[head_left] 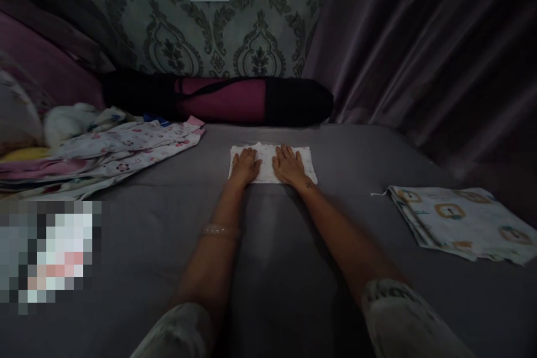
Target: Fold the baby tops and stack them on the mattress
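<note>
A small white folded cloth (267, 171) lies flat on the grey sheet (277, 218), in the middle of the view. On its left part rests my left hand (246, 166), palm down with the fingers spread. My right hand (288, 164) lies flat on the right part of the same cloth, its fingers stretched out. A strip of cloth shows between the two hands. Neither hand grips anything.
Patterned clothes (126, 148) are piled at the left, near a white plush toy (69, 123). A folded printed cloth (465, 221) lies at the right. A black and pink long bag (226, 102) lies along the wall, beside purple curtains (369, 39).
</note>
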{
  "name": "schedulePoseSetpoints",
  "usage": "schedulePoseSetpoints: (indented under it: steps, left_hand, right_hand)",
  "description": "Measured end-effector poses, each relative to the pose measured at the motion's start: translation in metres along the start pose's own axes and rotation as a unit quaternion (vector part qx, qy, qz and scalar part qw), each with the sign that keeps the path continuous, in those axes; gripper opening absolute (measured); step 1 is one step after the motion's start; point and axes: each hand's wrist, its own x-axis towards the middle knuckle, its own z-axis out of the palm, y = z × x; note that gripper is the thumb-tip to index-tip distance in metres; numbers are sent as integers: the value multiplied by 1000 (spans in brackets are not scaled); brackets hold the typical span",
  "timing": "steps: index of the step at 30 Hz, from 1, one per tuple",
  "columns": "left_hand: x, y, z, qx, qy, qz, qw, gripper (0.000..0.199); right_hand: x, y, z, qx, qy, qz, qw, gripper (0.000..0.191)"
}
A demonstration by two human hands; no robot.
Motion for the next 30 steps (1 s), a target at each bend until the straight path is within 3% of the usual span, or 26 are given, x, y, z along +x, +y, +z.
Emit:
schedulePoseSetpoints:
  steps: [3,7,11,20,24,30]
  left_hand:
    - [-3,2,-3,14,-2,-4,1000,48]
    - [-4,1,-4,38,14,-3,999,47]
    - [-4,-1,-4,56,18,-6,998,48]
    - [-1,-5,0,68,14,-5,998,49]
    - [-2,-9,-3,58,39,3,998,46]
    - [0,-16,-6,79,54,-21,995,50]
  right_hand:
    - [0,5,-4,4,1,5,1000,59]
    - [-3,20,-6,-19,46,37,998,61]
    - [-7,32,-1,-14,21,56,998,64]
    - [-5,33,0,-3,16,54,998,66]
    - [-4,38,-6,14,-4,56,998,64]
    - [-7,54,-6,-26,37,39,998,64]
